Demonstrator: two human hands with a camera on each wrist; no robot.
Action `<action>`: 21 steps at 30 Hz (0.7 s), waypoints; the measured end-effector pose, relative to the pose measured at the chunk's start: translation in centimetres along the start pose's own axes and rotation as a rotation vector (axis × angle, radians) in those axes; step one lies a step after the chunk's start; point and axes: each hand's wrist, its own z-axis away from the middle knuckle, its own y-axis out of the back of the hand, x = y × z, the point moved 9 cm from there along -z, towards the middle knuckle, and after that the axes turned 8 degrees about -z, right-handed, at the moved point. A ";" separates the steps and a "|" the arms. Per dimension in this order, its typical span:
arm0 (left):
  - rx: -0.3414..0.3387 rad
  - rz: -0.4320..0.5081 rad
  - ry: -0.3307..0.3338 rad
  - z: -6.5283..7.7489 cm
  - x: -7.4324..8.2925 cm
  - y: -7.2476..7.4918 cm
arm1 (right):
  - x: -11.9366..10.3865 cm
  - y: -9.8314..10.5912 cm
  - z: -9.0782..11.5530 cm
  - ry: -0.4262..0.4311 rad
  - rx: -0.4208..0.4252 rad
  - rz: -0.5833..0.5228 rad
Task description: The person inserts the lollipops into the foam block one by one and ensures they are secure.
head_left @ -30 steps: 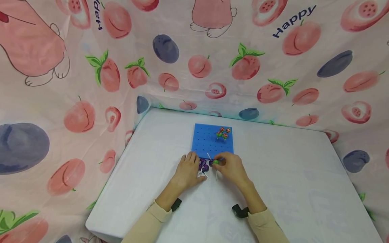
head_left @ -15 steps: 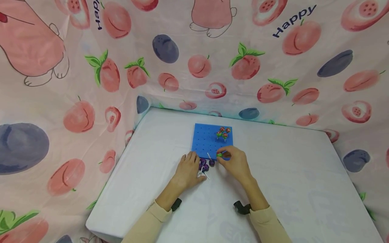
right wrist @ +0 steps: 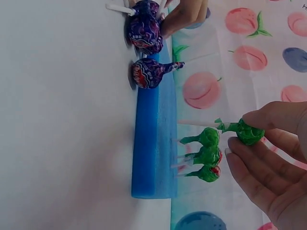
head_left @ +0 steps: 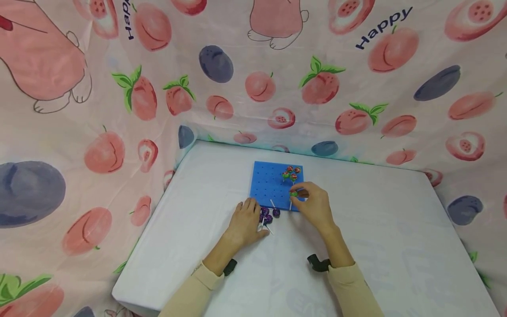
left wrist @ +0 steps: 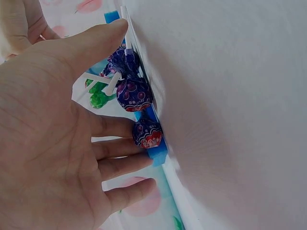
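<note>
My right hand (head_left: 314, 206) pinches a green-wrapped lollipop (right wrist: 250, 133) by its candy head, stick pointing down, over the near right part of a blue perforated board (head_left: 265, 185). Behind it several green and red lollipops (head_left: 293, 177) stand upright in the board's holes. My left hand (head_left: 244, 222) rests at the board's near left edge, fingers loosely extended. Beside its palm and fingers several purple-wrapped lollipops (left wrist: 134, 95) lie in a bunch. One purple lollipop (right wrist: 147, 73) lies a little apart to the right, against the board's front edge.
The board lies on a white-covered table (head_left: 376, 220). A fruit-print cloth (head_left: 245, 119) hangs behind and to the left of the table. A black wrist camera (head_left: 318, 263) sits below the right hand.
My right hand has lifted the green lollipop away from the purple bunch and carried it right and farther back over the board. The left hand has stayed in place.
</note>
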 end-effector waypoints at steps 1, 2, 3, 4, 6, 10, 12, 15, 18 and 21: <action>-0.002 0.000 0.000 0.0 0.0 0.0 | 0.0 0.2 -0.1 0.002 0.010 0.003; -0.004 0.000 0.000 0.0 0.0 0.0 | 0.1 0.3 -0.3 0.002 0.020 0.008; -0.009 0.001 0.001 0.0 0.0 0.0 | 0.2 0.5 -0.4 0.001 0.030 0.015; -0.011 0.004 0.002 0.0 0.0 0.0 | 0.3 0.6 -0.5 0.000 0.041 0.020; -0.015 0.011 0.003 0.0 0.0 0.0 | 0.6 0.8 -0.7 -0.006 0.064 0.026; -0.015 0.022 0.002 0.0 0.0 0.0 | 1.3 1.2 -1.1 -0.013 0.103 0.037; -0.017 0.024 0.000 0.1 0.0 -0.1 | 1.7 1.4 -1.2 -0.014 0.122 0.039; -0.017 0.027 -0.002 0.0 -0.1 -0.1 | 2.1 1.7 -1.4 -0.008 0.149 0.042; -0.013 0.026 -0.002 0.0 -0.1 -0.1 | 2.4 2.0 -1.6 -0.005 0.175 0.046; -0.011 0.021 -0.002 0.0 0.0 -0.1 | 2.7 2.1 -1.8 -0.006 0.193 0.053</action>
